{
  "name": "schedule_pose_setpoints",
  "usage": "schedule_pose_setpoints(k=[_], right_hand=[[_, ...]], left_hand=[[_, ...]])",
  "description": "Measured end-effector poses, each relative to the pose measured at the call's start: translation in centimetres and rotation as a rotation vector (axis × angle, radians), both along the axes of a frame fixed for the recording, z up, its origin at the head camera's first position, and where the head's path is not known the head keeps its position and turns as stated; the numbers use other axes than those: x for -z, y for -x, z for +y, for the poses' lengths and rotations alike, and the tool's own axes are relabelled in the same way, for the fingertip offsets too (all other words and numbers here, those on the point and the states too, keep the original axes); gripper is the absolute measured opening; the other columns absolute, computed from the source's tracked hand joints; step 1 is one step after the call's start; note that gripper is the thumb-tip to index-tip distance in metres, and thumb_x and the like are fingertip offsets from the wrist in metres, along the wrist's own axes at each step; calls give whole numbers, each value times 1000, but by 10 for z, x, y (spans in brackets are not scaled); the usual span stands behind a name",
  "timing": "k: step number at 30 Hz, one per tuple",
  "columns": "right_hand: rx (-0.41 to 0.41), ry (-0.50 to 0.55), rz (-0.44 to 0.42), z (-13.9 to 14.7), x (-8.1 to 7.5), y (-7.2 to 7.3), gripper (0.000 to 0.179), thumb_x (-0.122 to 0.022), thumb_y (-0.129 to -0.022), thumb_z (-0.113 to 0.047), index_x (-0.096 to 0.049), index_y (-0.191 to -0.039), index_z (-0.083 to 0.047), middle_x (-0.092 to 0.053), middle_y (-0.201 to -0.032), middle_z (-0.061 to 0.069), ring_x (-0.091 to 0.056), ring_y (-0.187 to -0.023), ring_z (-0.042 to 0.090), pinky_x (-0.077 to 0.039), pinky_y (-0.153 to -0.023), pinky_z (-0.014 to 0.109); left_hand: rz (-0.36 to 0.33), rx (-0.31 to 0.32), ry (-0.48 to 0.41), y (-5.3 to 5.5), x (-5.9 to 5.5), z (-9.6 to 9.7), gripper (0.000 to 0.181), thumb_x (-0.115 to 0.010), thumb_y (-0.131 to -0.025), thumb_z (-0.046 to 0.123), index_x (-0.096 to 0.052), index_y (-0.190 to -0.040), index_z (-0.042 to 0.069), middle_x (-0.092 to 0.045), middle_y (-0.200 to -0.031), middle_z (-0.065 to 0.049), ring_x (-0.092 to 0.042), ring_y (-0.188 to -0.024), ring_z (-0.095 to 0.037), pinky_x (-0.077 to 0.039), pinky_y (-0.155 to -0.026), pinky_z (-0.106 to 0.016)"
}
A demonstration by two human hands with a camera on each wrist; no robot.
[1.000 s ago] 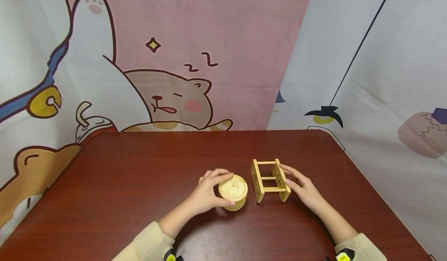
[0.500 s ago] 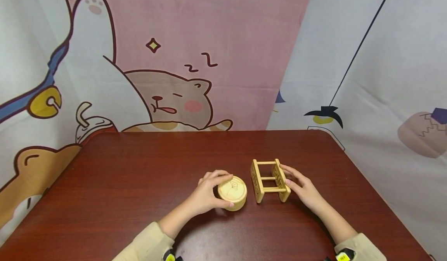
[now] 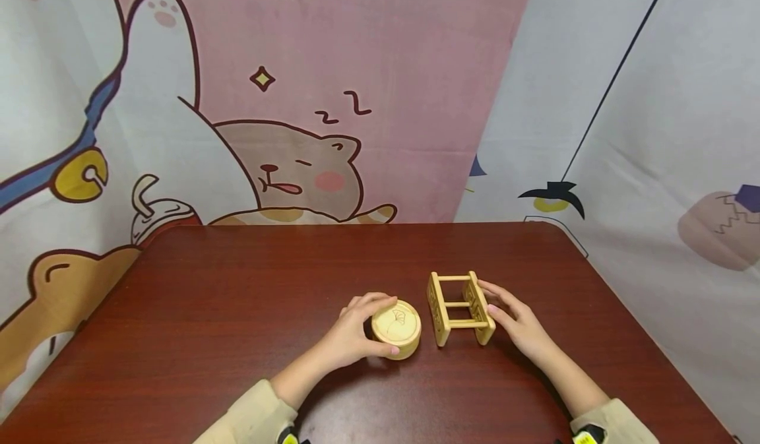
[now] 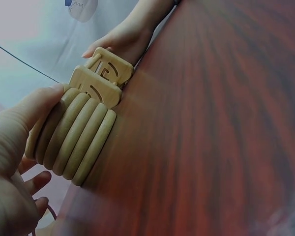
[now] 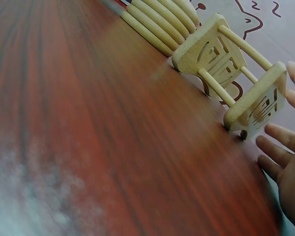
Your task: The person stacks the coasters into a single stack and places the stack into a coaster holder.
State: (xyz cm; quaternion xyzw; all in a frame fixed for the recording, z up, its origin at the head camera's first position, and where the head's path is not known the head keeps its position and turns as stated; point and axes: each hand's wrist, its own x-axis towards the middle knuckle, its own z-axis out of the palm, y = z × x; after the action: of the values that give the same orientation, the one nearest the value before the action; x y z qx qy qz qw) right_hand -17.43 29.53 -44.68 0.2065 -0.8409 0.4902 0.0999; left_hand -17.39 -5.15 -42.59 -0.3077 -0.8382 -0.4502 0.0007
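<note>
A stack of round wooden coasters [image 3: 396,322], the top one bearing a leaf drawing, stands on the table. My left hand [image 3: 350,332] holds it from the left, thumb at the near side and fingers round the far side. Several rims of the coasters [image 4: 76,132] show in the left wrist view. Just right of the stack is a wooden coaster rack [image 3: 440,312], two slotted side panels joined by rods. My right hand [image 3: 521,325] touches the rack's right panel with its fingertips. In the right wrist view, the right hand [image 5: 290,147] has its fingers extended beside the rack [image 5: 255,103].
The reddish-brown table [image 3: 237,285] reaches back to a cartoon-printed cloth [image 3: 415,88]. More cloth hangs at the left and right sides. A small gap separates the stack from the rack.
Both hands keep their places on the stack and the rack. Only a slight shift of the whole head view shows.
</note>
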Motion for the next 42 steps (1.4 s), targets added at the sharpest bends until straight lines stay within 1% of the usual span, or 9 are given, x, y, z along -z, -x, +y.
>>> schedule_pose_setpoints(k=[7, 14, 20, 22, 24, 28, 32, 37, 42], right_hand=[[-28, 104, 129, 0, -1, 0, 45, -49, -94, 10, -43, -139, 5, -52, -129, 25, -54, -114, 16, -40, -90, 17], [49, 142, 209, -4, -6, -2, 46, -53, -89, 15, -48, -134, 6, -54, -130, 20, -54, -114, 16, -41, -91, 21], [63, 110, 213, -16, -28, -15, 44, -54, -88, 15, -47, -132, 11, -55, -130, 7, -53, -116, 17, -40, -94, 22], [65, 108, 221, -22, -38, -21, 44, -55, -88, 15, -48, -131, 11, -55, -129, 9, -53, -116, 15, -39, -94, 20], [64, 99, 227, -27, -45, -25, 44, -55, -87, 16, -48, -131, 12, -54, -128, 18, -52, -116, 15, -38, -95, 19], [37, 142, 237, -31, -48, -26, 47, -55, -84, 20, -47, -130, 14, -47, -128, 32, -50, -117, 19, -36, -96, 21], [1, 194, 278, -35, -51, -28, 48, -53, -81, 24, -46, -128, 17, -44, -127, 36, -49, -117, 23, -36, -97, 25], [-65, 228, 370, -40, -47, -28, 52, -51, -76, 29, -47, -127, 17, -45, -128, 34, -47, -120, 25, -35, -97, 28], [-129, 282, 369, -44, -39, -27, 56, -50, -75, 30, -46, -129, 16, -43, -133, 31, -43, -125, 24, -34, -100, 28]], left_hand=[[4, -7, 0, -1, 2, 2, 81, -87, -66, 34, -55, -136, 10, -50, -135, 1, -42, -119, -22, -28, -91, -47], [8, -11, 0, -1, 3, 2, 84, -88, -65, 35, -52, -138, 14, -50, -135, 3, -41, -120, -21, -29, -92, -48], [-10, -16, -8, -3, 2, 1, 87, -88, -64, 34, -50, -140, 18, -48, -137, 4, -39, -125, -19, -28, -97, -53], [-5, -13, -28, -3, 3, 0, 88, -89, -64, 34, -49, -141, 16, -48, -138, 3, -39, -125, -20, -28, -98, -55], [0, -8, -46, -3, 4, -2, 89, -89, -64, 33, -48, -141, 15, -48, -138, 2, -40, -126, -21, -28, -99, -56], [-11, 2, -86, -4, 6, -6, 90, -89, -65, 31, -46, -142, 11, -47, -139, 0, -38, -128, -24, -29, -102, -54], [-57, -3, -118, -6, 9, -10, 90, -88, -67, 29, -44, -143, 10, -44, -142, -3, -35, -132, -25, -28, -103, -54], [-102, -13, -131, -9, 11, -14, 90, -88, -67, 30, -43, -145, 18, -41, -143, 1, -33, -134, -21, -29, -105, -50], [-118, -9, -148, -11, 10, -14, 90, -87, -69, 29, -41, -145, 23, -40, -144, 1, -33, -134, -19, -29, -105, -48]])
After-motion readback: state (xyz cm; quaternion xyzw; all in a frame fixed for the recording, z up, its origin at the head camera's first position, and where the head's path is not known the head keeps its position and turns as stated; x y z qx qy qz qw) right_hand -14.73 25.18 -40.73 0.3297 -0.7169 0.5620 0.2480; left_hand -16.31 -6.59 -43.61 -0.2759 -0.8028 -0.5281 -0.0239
